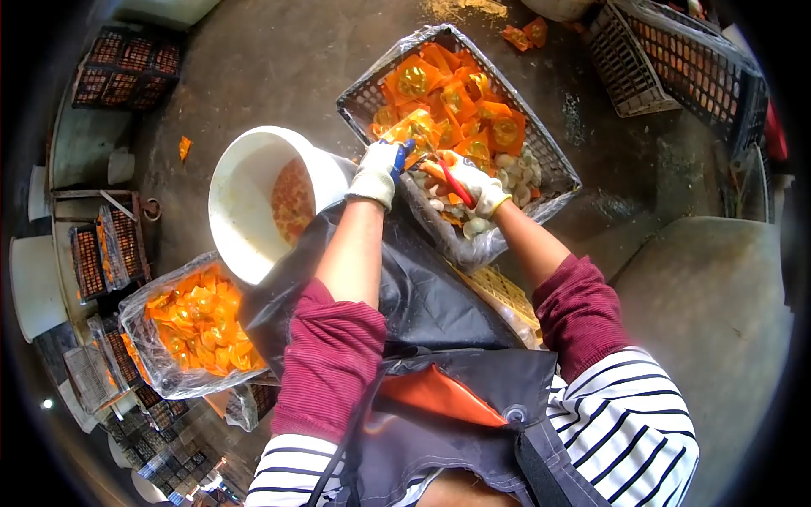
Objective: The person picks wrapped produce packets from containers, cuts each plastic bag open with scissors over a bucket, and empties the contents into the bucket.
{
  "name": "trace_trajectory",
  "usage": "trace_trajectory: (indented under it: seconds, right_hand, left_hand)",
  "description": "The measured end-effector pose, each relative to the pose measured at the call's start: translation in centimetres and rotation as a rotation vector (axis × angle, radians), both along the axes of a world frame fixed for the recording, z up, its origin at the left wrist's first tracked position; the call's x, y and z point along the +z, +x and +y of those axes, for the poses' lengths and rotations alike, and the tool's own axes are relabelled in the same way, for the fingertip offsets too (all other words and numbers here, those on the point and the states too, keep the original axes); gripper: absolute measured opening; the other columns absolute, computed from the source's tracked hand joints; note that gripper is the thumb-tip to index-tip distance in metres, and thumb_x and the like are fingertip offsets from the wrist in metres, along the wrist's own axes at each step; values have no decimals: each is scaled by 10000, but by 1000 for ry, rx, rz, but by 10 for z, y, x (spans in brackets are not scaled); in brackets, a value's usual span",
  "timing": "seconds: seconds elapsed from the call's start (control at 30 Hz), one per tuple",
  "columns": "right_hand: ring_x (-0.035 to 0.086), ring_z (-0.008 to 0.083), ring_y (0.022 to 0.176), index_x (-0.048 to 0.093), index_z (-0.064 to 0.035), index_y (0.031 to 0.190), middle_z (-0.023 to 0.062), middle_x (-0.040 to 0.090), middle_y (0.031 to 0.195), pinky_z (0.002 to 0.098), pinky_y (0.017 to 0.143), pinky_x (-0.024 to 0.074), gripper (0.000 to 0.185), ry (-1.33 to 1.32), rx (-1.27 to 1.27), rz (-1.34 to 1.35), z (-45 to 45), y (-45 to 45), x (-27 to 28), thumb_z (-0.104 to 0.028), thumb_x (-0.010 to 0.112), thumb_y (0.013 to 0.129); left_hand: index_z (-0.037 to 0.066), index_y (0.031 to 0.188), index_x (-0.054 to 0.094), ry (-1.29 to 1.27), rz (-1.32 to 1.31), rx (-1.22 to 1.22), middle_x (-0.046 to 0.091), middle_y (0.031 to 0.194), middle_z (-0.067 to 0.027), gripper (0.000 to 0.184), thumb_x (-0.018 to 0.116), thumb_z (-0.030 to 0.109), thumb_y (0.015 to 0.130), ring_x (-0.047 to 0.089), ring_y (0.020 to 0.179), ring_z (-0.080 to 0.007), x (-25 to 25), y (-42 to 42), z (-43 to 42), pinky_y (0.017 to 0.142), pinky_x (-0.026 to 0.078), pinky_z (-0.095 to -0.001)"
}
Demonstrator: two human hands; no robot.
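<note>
My left hand (378, 173), in a white and blue glove, is closed at the near left side of a plastic-lined crate (556, 179). Its fingers appear to pinch an orange packet (407, 129). Close beside it, my right hand (480, 188), also gloved, is wrapped around a red-handled tool (454, 181); the tool's tip is too small to make out. Orange packets with round gold centres fill much of the crate. Pale, rounded pieces (517, 173) lie in its near right part, below the packets.
A white bucket (228, 203) with orange-pink contents stands tilted at my left. Below it, another lined crate (160, 378) is heaped with orange packets. Stacked dark crates (697, 72) are at upper right. Loose packets (525, 34) lie on the floor. A black apron (414, 287) covers my lap.
</note>
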State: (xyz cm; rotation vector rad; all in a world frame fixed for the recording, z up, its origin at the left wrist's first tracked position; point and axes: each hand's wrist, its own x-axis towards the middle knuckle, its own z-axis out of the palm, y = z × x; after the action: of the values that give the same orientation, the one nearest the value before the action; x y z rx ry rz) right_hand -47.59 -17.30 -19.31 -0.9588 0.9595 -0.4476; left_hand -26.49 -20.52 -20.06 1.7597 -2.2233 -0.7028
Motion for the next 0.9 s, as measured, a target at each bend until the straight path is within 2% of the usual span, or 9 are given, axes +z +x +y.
trace_trajectory:
  seconds: [0.07, 0.17, 0.37, 0.47, 0.57, 0.67, 0.7, 0.77, 0.9]
  right_hand:
    - [567, 107, 627, 576, -105, 1065, 38, 590, 806, 252, 512, 459, 380, 11, 37, 47, -4, -5, 21, -441, 598, 887]
    - [573, 102, 649, 585, -77, 1049, 46, 609, 813, 274, 548, 477, 374, -13, 133, 198, -8, -13, 30, -417, 595, 894]
    - [585, 144, 687, 590, -71, 1148, 60, 662, 873, 266, 648, 467, 433, -468, 157, 317, -11, -24, 32, -404, 614, 873]
    - [561, 120, 622, 602, -86, 1048, 51, 647, 781, 260, 574, 447, 378, -246, 151, 319, -18, -30, 1, -418, 624, 869]
    - [552, 121, 564, 596, -111, 966, 52, 632, 737, 261, 497, 444, 374, -121, 76, 250, -12, -30, 24, -469, 628, 862]
    - [572, 127, 592, 591, -102, 990, 58, 630, 733, 257, 519, 460, 406, -35, -12, 103, -6, -20, 32, -484, 626, 860]
    - [604, 137, 685, 587, -97, 1037, 70, 643, 823, 261, 594, 493, 421, 23, -12, 70, -5, -18, 35, -476, 632, 860]
    - [612, 144, 755, 585, -97, 1074, 75, 643, 902, 267, 651, 497, 432, -24, -88, -108, 0, -12, 9, -471, 631, 863]
    - [625, 162, 848, 568, -91, 1163, 115, 633, 1028, 299, 747, 484, 472, -581, 41, 276, -7, -24, 13, -455, 615, 867]
  left_hand:
    - [1, 1098, 623, -40, 18, -25, 651, 1033, -193, 333, 593, 266, 898, 636, 903, -278, -6, 5, 0, 767, 499, -347]
    - [46, 1099, 635, 353, 693, 572, 655, 1023, -192, 310, 638, 253, 869, 638, 911, -308, 16, -16, 8, 757, 501, -359]
    - [9, 1120, 613, 292, -76, 241, 679, 986, -157, 336, 646, 226, 865, 647, 911, -254, 26, -18, -2, 772, 498, -344]
    - [7, 1121, 611, 239, 143, 304, 672, 996, -145, 335, 650, 223, 868, 646, 893, -243, 22, -16, 1, 762, 510, -338]
    - [17, 1155, 596, 412, 1140, 733, 655, 1035, -111, 353, 655, 218, 870, 642, 905, -238, 7, -21, 1, 766, 525, -330]
    - [29, 1173, 582, 670, 1278, 761, 633, 1067, -87, 354, 655, 206, 874, 635, 917, -235, 24, -26, 7, 773, 535, -328]
    - [-32, 1150, 559, 603, 1295, 788, 625, 967, -119, 362, 648, 196, 884, 654, 817, -252, 40, -33, 11, 702, 540, -297]
    - [-29, 1113, 581, 295, 471, 341, 633, 935, -122, 330, 639, 207, 889, 655, 806, -239, 34, -16, 5, 690, 542, -302]
    - [-17, 1016, 641, 370, 815, 628, 644, 847, -92, 249, 641, 190, 878, 595, 702, -171, 29, -23, 7, 621, 492, -289]
